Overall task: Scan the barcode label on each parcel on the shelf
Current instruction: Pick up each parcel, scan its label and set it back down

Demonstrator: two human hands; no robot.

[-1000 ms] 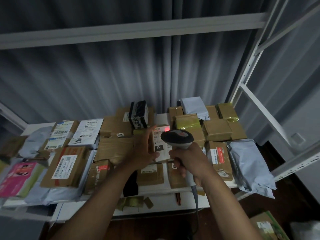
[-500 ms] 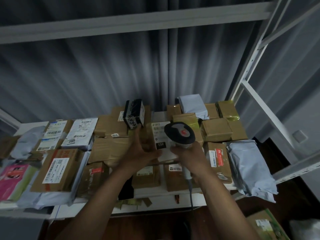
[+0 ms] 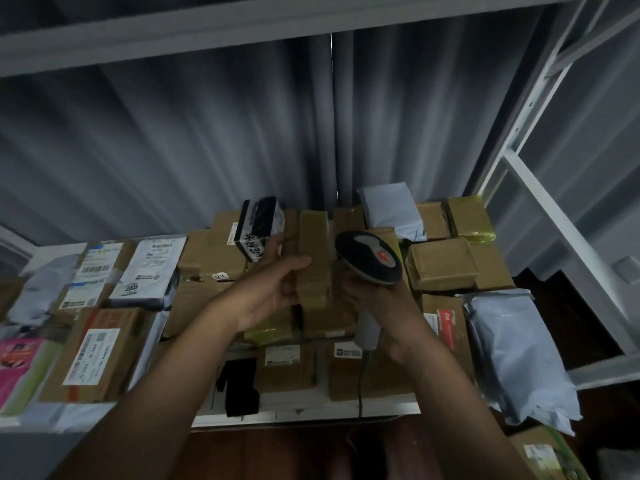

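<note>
My left hand (image 3: 277, 289) grips a small brown cardboard parcel (image 3: 313, 261) and holds it up on edge above the middle of the shelf. Its plain brown side faces me and no label shows on it. My right hand (image 3: 377, 303) grips the handle of a black and grey barcode scanner (image 3: 369, 258), whose head sits just right of the parcel, touching or nearly touching it. The scanner's cable (image 3: 360, 393) hangs down over the shelf's front edge. Many labelled parcels lie flat on the white shelf (image 3: 311, 410).
Brown boxes (image 3: 443, 265) and a grey poly bag (image 3: 516, 355) fill the shelf's right side. White-labelled parcels (image 3: 93, 355) and a pink packet (image 3: 17, 362) lie left. A black-and-white box (image 3: 258, 226) stands behind my left hand. A white frame upright (image 3: 540, 202) rises right.
My left hand lifted the parcel and turned it on edge, so its white label no longer faces me. The scanner rose and tilted with my right hand, staying beside the parcel.
</note>
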